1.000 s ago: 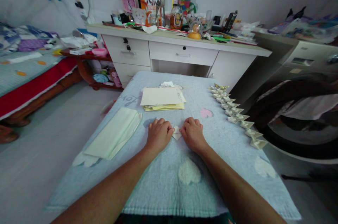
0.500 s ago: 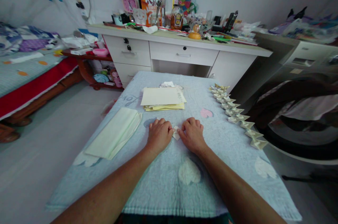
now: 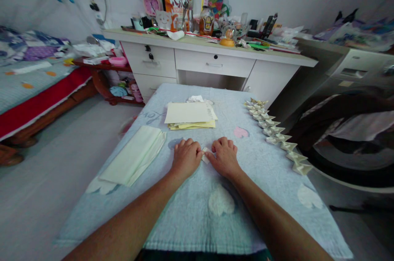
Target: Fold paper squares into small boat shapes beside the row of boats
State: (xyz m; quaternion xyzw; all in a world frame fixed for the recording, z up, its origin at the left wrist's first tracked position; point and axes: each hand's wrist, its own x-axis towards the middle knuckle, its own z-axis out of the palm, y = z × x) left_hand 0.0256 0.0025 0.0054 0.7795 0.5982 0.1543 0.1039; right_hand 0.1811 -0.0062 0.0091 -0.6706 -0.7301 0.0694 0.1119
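Note:
A small folded piece of cream paper lies on the cloth-covered table between my two hands. My left hand is closed at its left edge, with the thumb and curled fingers on the paper. From the other side my right hand grips it, its thumb laid across the paper and its fingers bent. Parts of the paper are hidden under the thumbs. Beyond the hands sits a stack of cream and yellow paper sheets. A row of several folded paper pieces runs along the table's right side.
A folded pale green sheet rests left of my left arm. Crumpled white paper lies behind the stack. A blue cloth covers the table. A cluttered white desk stands beyond, a washing machine at right, a bed at left.
My right thumb has shifted slightly left, further over the small folded paper. My left hand stays nearly where it was.

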